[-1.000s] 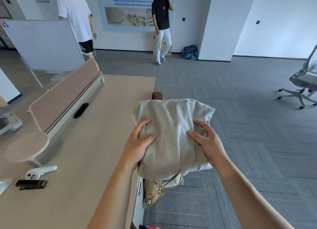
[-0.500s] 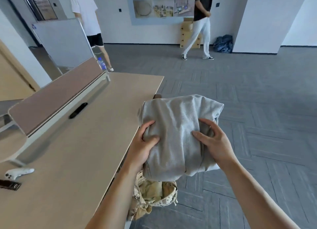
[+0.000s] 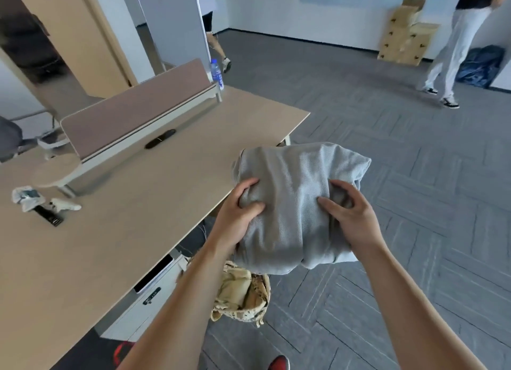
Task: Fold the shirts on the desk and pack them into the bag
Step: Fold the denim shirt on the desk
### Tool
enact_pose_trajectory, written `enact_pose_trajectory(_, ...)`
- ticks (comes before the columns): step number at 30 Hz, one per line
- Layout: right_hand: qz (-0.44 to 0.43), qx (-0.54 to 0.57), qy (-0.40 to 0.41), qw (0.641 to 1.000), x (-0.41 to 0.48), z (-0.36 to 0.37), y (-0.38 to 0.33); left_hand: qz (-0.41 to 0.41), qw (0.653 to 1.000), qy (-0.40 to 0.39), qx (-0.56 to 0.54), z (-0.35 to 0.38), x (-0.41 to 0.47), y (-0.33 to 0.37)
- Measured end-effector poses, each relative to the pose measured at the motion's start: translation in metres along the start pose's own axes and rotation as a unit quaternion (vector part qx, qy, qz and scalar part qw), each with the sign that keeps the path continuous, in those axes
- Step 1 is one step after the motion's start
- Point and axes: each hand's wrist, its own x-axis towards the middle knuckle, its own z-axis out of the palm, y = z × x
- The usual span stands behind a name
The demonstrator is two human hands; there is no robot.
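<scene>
A folded grey shirt (image 3: pixel 296 192) is held in the air just past the right edge of the wooden desk (image 3: pixel 124 231). My left hand (image 3: pixel 237 212) grips its left side, thumb on top and fingers curled underneath. My right hand (image 3: pixel 348 212) grips its right side the same way. Directly below the shirt, a camouflage bag (image 3: pixel 243 295) stands on the floor beside the desk, its top open; the shirt and my left forearm hide part of it.
A brown divider panel (image 3: pixel 132 112) runs along the desk's far side, with a water bottle (image 3: pixel 216 72) at its end. A white controller (image 3: pixel 65 205) and a black device (image 3: pixel 49 217) lie on the desk at left. A white drawer unit (image 3: pixel 154 289) sits under it. One person walks at far right (image 3: pixel 453 51).
The view has tilted down and swung left. The shirt has come lower, closer over the camouflage bag, and both hands have tightened their grip on it.
</scene>
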Motion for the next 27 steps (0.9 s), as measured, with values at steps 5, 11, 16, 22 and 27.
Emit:
enact_pose_trajectory(5,0.012,-0.011,-0.064,0.998,0.054,0.036,0.005,-0.019,0.996,0.083,-0.034,-0.016,0.025,-0.019)
enact_pose_trajectory(11,0.022,-0.011,-0.143,0.989,0.112,0.086,0.004,-0.021,0.986,0.161,-0.025,-0.043,0.058,-0.021)
enact_pose_trajectory(16,0.029,-0.007,-0.208,0.978,0.154,0.102,0.008,-0.04,0.974,0.221,-0.024,-0.039,0.068,-0.023)
enact_pose_trajectory(22,0.024,-0.02,-0.329,0.944,0.19,0.103,0.04,-0.082,0.944,0.318,-0.041,0.001,0.053,-0.049)
enact_pose_trajectory(27,0.033,-0.048,-0.441,0.896,0.207,0.09,0.092,-0.149,0.902,0.405,-0.022,0.057,0.032,-0.086)
